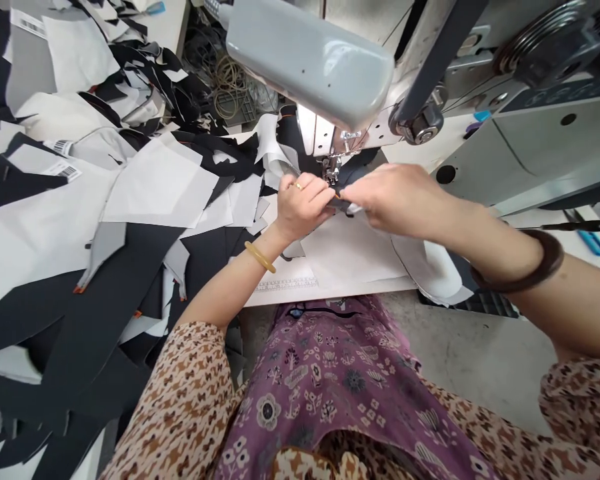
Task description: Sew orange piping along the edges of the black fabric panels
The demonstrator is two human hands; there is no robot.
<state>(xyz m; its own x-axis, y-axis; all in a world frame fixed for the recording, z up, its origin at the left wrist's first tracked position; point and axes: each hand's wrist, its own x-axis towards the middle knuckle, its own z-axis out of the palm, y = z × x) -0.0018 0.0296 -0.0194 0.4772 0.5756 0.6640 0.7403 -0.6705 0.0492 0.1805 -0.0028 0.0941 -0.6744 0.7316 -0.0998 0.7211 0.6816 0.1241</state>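
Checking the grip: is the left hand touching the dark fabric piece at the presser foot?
Touching. Head view: the left hand pinches the dark fabric piece just below the presser foot.

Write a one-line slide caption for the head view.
Left hand and right hand pinch a dark fabric piece under the sewing machine.

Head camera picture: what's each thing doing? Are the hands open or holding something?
left hand: shut, pinching the dark fabric piece.
right hand: shut, pinching the same piece from the other side.
dark fabric piece: held just in front of the presser foot.
presser foot: up or down, cannot tell.
cut pieces: heaped loose at the left.
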